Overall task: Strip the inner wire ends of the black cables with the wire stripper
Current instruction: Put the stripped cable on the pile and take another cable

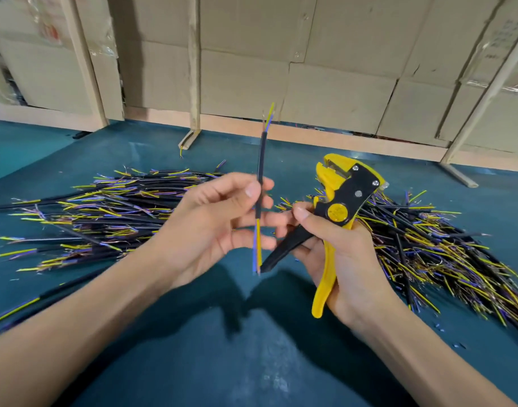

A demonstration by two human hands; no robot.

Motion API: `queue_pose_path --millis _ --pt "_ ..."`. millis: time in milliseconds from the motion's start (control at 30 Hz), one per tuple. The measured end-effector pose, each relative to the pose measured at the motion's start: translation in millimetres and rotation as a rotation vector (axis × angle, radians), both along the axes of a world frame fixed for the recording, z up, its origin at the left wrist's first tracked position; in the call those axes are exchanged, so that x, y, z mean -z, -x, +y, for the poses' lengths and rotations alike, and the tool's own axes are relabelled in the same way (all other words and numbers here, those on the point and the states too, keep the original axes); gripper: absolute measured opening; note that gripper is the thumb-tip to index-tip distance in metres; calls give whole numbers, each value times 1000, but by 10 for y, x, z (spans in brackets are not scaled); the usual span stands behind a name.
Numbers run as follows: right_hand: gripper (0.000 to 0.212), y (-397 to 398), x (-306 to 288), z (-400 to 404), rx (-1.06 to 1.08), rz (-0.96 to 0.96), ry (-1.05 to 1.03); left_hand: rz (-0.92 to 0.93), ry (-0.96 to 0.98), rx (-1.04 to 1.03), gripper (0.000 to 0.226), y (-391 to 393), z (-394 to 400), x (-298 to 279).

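My left hand (210,221) pinches a short black cable (261,160) and holds it upright in mid-air. Yellow and blue inner wires stick out of both its ends, top and bottom. My right hand (340,259) grips a yellow and black wire stripper (340,201) by its handles, jaws pointing up and away, just right of the cable. The stripper's jaws are apart from the cable. A pile of black cables (105,212) lies on the table to the left, and a second pile (428,245) lies to the right behind my right hand.
The table has a teal mat (207,348) with small bits of cut insulation scattered on the right. Cardboard boxes (325,69) and wooden frame posts (194,69) stand along the far edge. One loose cable (22,306) lies near my left forearm.
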State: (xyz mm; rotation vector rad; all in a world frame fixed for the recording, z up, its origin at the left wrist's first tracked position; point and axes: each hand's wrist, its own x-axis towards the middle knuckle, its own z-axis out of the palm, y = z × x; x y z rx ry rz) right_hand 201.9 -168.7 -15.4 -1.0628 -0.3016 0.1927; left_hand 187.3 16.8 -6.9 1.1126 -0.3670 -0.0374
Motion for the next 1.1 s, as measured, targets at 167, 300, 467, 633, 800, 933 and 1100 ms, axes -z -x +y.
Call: queue_pose_path --millis 167,300,467,633,800,933,1100 --pt "6 49 19 30 -179 -52 116 44 82 -95 18 -46 -53 62" --pt "10 77 65 63 -172 -71 145 19 7 -126 21 -65 -36 127" --pt "17 36 103 59 -63 -48 168 -61 -234 -127 32 -68 -27 130" --pt "21 -14 104 20 26 37 177 -27 -308 -245 28 -118 50 128" --pt "20 -28 92 3 50 62 216 -8 -393 -228 34 -113 75 122" --pt "15 -18 71 6 93 53 166 97 -372 -134 38 -101 125 97" --pt "16 -13 19 9 148 17 68 162 -295 27 30 -77 137 39"
